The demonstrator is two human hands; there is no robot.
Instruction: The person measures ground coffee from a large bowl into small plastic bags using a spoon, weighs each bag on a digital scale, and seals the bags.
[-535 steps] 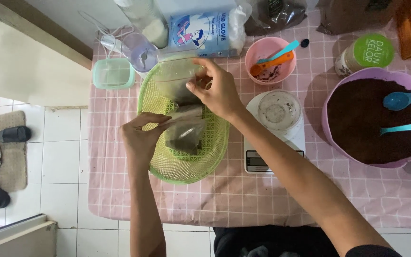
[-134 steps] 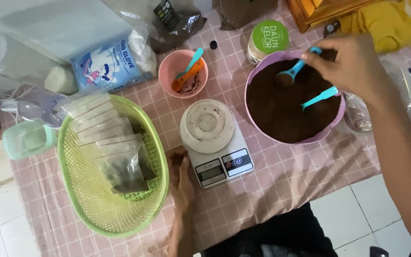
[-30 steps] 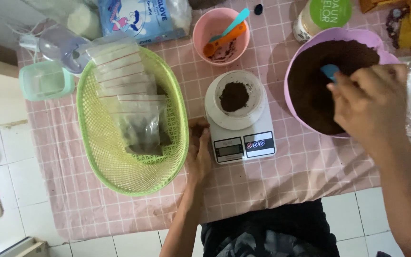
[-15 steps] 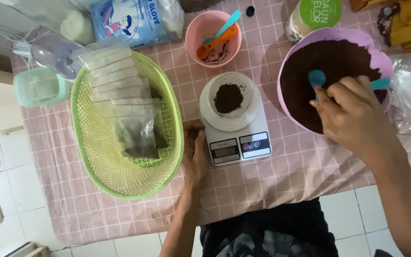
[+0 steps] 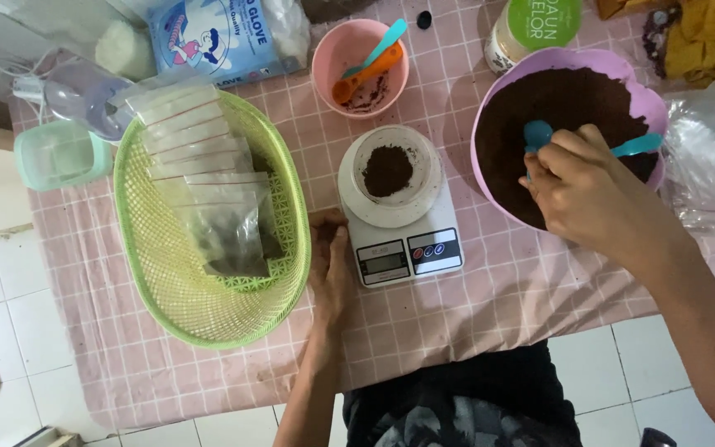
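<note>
My right hand (image 5: 591, 197) grips a teal spoon (image 5: 538, 136) over the purple bowl (image 5: 490, 112) of dark brown powder. A second teal spoon (image 5: 640, 146) lies in the same bowl. My left hand (image 5: 330, 263) rests flat on the pink checked tablecloth, touching the left side of the white kitchen scale (image 5: 403, 240). A white dish (image 5: 394, 175) on the scale holds a small heap of brown powder. Left of it, a green plastic basket (image 5: 172, 290) holds several small clear bags, the nearest ones with dark powder inside.
A pink bowl (image 5: 339, 51) with teal and orange spoons stands behind the scale. A blue box, a lidded jar (image 5: 531, 29), a mint container (image 5: 61, 154) and a clear plastic bag (image 5: 709, 161) ring the table. White floor tiles lie below the near edge.
Brown powder has appeared in the dish on the scale. My right hand has gone back to the purple bowl with the teal spoon. My left hand stays beside the scale.
</note>
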